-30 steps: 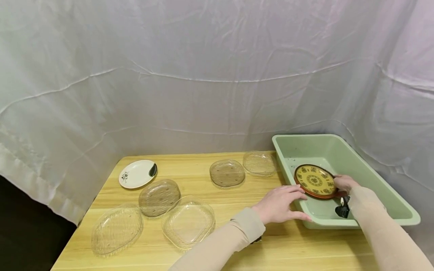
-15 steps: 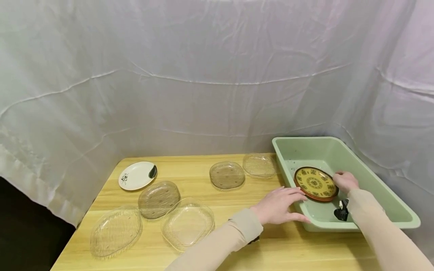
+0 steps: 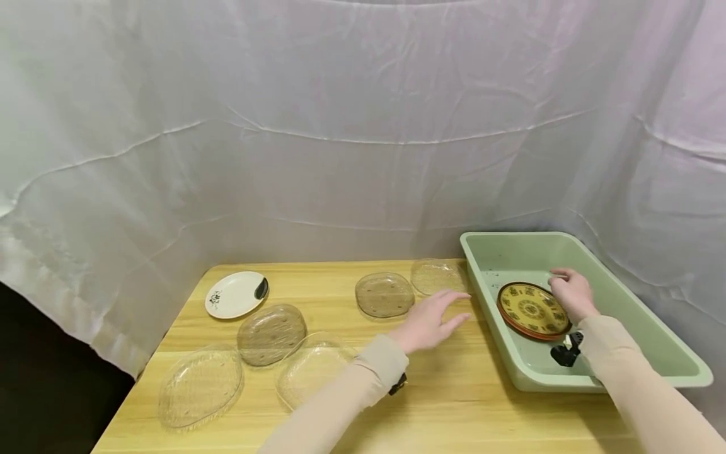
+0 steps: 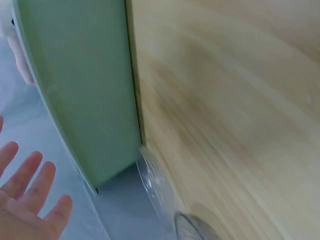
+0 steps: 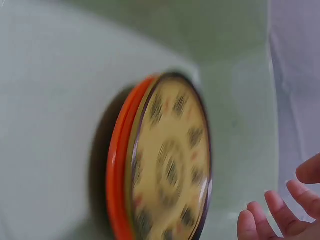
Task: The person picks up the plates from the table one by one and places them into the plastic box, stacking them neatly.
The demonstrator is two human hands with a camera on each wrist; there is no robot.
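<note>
A stack of round plates lies in the light green basin (image 3: 513,359), its top a yellow patterned plate (image 3: 532,308) with a dark rim. Orange plate edges (image 5: 116,180) show beneath it in the right wrist view. My right hand (image 3: 573,296) is over the basin at the stack's right side, fingers loosely bent, holding nothing. Over the table, left of the basin, my left hand (image 3: 428,323) is spread and holds nothing. Nearest to it are a brownish clear plate (image 3: 384,294) and a clear plate (image 3: 435,276) behind.
On the wooden table's (image 3: 454,410) left side are a white plate (image 3: 234,295) with a dark leaf mark, another brownish plate (image 3: 271,334), and two clear plates, one a ribbed clear plate (image 3: 198,388). Grey cloth (image 3: 340,183) hangs behind.
My left hand has left the basin's rim and moved left over the table. My right hand has let go of the plate stack, which now rests in the basin, and risen a little.
</note>
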